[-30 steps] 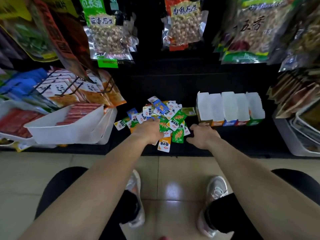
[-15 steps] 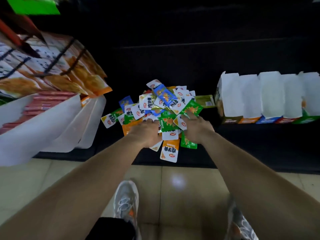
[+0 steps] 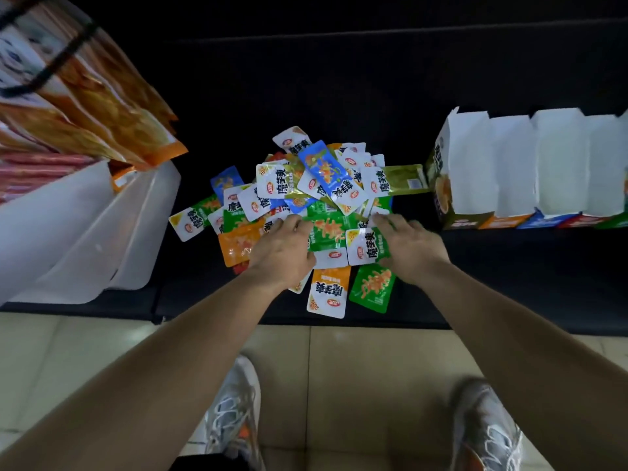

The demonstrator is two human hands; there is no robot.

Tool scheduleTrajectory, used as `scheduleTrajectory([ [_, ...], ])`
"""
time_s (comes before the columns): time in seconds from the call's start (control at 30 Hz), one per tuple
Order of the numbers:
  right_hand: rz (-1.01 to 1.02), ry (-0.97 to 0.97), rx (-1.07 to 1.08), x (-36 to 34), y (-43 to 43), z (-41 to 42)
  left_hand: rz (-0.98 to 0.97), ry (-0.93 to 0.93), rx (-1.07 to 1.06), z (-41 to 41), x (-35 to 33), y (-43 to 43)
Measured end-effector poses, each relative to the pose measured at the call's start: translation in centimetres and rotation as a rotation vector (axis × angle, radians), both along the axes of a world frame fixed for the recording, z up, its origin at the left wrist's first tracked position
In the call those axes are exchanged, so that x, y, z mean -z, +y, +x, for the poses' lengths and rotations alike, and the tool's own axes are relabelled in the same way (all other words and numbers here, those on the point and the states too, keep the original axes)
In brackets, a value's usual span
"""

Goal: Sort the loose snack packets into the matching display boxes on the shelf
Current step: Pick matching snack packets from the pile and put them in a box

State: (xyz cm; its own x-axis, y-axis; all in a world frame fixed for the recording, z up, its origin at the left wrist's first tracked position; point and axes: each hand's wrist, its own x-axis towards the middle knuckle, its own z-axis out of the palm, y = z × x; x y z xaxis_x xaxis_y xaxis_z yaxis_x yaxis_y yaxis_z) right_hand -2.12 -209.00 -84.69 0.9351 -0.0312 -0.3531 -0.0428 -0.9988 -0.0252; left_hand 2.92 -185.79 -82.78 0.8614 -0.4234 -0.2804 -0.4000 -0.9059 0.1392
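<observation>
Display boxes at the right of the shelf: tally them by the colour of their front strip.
Olive-green cardboard display box: 1
Orange cardboard display box: 1
Blue cardboard display box: 1
Red cardboard display box: 1
Green cardboard display box, cut by the frame's edge: 1
Total: 5

Green, orange, blue and white snack packets (image 3: 326, 229); white-walled display boxes (image 3: 530, 164); black shelf (image 3: 339, 79).

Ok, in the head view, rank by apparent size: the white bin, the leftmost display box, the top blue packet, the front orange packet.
1. white bin
2. leftmost display box
3. blue packet and orange packet look alike; the orange sits nearer the camera, so no ranking.
</observation>
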Motion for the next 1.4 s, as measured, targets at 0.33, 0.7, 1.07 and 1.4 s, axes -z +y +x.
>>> scheduleTrajectory([
  [0.33,0.040,-0.271,0.223,0.1,-0.9,-0.4,0.081,-0.115,-0.183,1.0,1.7,0.4],
  [0.7,0.758,-0.036,0.234,-11.1,-1.0,1.7,-0.378,0.226,-0.260,2.7,-7.4,0.4],
  [1.07,1.325,0.163,0.444,-13.6,0.5,-1.9,-1.103,0.723,-0.514,-1.8,-15.0,0.4],
  [1.4,1.400,-0.100,0.704,-5.6,4.0,-2.2,-1.315,0.805,-0.680,-4.4,-4.8,-3.1],
])
